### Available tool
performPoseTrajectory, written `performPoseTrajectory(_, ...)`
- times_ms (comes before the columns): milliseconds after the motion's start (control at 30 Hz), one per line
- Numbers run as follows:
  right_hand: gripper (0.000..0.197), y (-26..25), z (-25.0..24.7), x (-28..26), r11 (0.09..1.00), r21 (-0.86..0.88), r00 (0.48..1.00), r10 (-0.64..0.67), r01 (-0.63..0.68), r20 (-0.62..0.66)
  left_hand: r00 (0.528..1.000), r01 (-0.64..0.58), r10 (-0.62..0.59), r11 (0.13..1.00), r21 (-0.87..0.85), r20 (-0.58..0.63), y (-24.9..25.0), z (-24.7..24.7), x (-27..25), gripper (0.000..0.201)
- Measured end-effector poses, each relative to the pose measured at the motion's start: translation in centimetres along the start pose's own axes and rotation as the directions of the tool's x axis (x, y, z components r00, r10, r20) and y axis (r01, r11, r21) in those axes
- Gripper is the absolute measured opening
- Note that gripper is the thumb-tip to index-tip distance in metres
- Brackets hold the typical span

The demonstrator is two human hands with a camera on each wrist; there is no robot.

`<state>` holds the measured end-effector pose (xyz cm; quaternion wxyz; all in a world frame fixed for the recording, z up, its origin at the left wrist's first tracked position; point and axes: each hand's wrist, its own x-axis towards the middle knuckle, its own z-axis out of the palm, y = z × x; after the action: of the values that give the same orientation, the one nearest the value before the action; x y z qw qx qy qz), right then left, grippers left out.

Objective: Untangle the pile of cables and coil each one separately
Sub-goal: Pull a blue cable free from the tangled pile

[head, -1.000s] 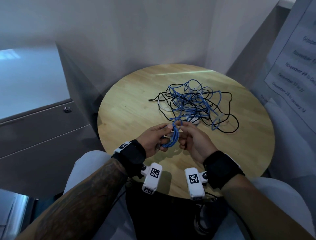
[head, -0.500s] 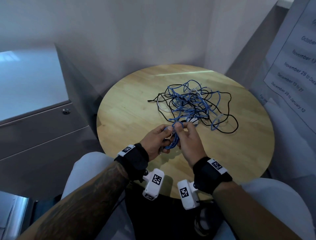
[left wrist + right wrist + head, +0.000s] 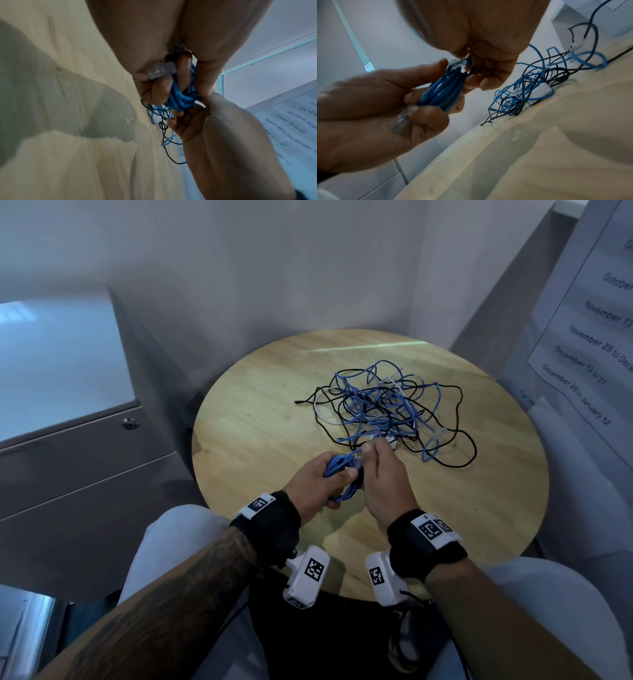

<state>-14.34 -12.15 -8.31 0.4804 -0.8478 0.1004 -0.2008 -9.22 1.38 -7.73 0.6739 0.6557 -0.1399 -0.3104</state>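
Note:
My left hand [image 3: 337, 478] grips a small coil of blue cable [image 3: 342, 470] just above the round wooden table [image 3: 260, 433], near its front edge. The right hand [image 3: 370, 449] pinches the cable's clear plug [image 3: 458, 64] at the top of the coil [image 3: 441, 89]. A second clear plug [image 3: 159, 71] lies against my left palm. Behind the hands sits the tangled pile [image 3: 383, 409] of blue, black and white cables, with a white adapter [image 3: 542, 89] in it.
A grey cabinet [image 3: 68, 440] stands close on the left of the table. A printed schedule sheet [image 3: 589, 354] hangs on the panel to the right. The wall corner is right behind the table. My knees are under its front edge.
The right hand has turned and come over the top of the coil with the plug end. The blue strand that ran from the pile to my hands is taken up.

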Motion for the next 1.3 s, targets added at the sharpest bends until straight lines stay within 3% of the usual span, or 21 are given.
performPoseTrajectory(133, 0.027, 0.0, -0.7, 0.2, 0.999, 0.037, 0.999, -0.034, 0.033, 0.029, 1.000, -0.016, 0.015, 1.000, -0.022, -0.026, -0.1, -0.2, 0.0, 0.014)
performPoseTrajectory(200, 0.021, -0.2, -1.5, 0.7, 0.993, 0.117, 0.997, 0.005, -0.014, 0.078, 1.000, 0.005, -0.007, 0.996, -0.093, -0.020, 0.1, -0.5, -0.1, 0.014)
performPoseTrajectory(333, 0.011, -0.4, -2.9, 1.3, 0.976, 0.209, 0.987, 0.032, -0.065, 0.158, 0.997, 0.050, -0.041, 0.990, -0.134, 0.071, 0.5, -0.9, -0.1, 0.013)
performPoseTrajectory(467, 0.009, 0.1, -2.8, 1.5, 0.990, 0.114, 0.991, -0.098, 0.088, 0.090, 0.993, 0.061, -0.052, 0.994, -0.091, 0.103, 0.5, -0.8, -0.1, 0.015)
performPoseTrajectory(567, 0.011, 0.1, -2.4, 1.1, 0.963, -0.080, 0.966, -0.256, 0.258, 0.036, 0.998, 0.053, -0.051, 0.996, -0.073, 0.036, 0.2, -0.7, -0.2, 0.013)
performPoseTrajectory(667, 0.020, -0.4, -1.6, -0.2, 0.947, -0.108, 0.953, -0.298, 0.301, 0.043, 0.998, 0.048, -0.051, 0.994, -0.094, -0.026, 0.3, -0.8, -0.3, 0.016)
performPoseTrajectory(700, 0.023, -0.6, -1.4, -0.4, 0.971, -0.042, 0.972, -0.235, 0.236, 0.015, 0.998, 0.048, -0.051, 0.994, -0.097, -0.028, 0.4, -0.8, -0.3, 0.016)
performPoseTrajectory(767, 0.027, -0.9, -1.4, -0.1, 0.981, 0.194, 0.999, 0.017, -0.024, 0.038, 0.999, 0.045, -0.048, 0.995, -0.093, -0.027, 0.6, -0.9, -0.3, 0.016)
performPoseTrajectory(833, 0.023, -0.7, -1.9, 0.2, 0.871, 0.400, 0.947, 0.191, -0.285, 0.260, 0.998, 0.051, -0.054, 0.995, -0.087, -0.028, 0.6, -0.8, -0.3, 0.015)
performPoseTrajectory(900, 0.021, -0.4, -2.5, 0.4, 0.834, 0.425, 0.906, 0.190, -0.352, 0.378, 0.997, 0.076, -0.076, 0.993, -0.088, -0.001, 0.6, -0.7, -0.3, 0.017)
performPoseTrajectory(1000, 0.012, -0.4, -3.2, 0.4, 0.948, 0.279, 0.960, 0.077, -0.154, 0.269, 0.984, 0.163, -0.154, 0.981, -0.104, 0.089, 0.9, -0.9, -0.2, 0.015)
performPoseTrajectory(1133, 0.010, -0.9, -3.2, 0.4, 0.985, 0.169, 0.989, -0.056, 0.033, 0.135, 0.937, 0.331, -0.313, 0.938, -0.100, 0.158, 0.7, -1.1, -0.1, 0.032)
performPoseTrajectory(1200, 0.009, -1.0, -3.5, 0.6, 0.985, 0.166, 0.992, -0.065, 0.047, 0.107, 0.931, 0.339, -0.317, 0.935, -0.107, 0.181, 0.6, -0.9, -0.3, 0.038)
performPoseTrajectory(1300, 0.014, -0.8, -3.8, 0.9, 0.969, 0.236, 0.997, 0.055, -0.066, 0.054, 0.948, 0.289, -0.276, 0.956, -0.058, 0.160, 0.9, -0.3, -0.6, 0.034)
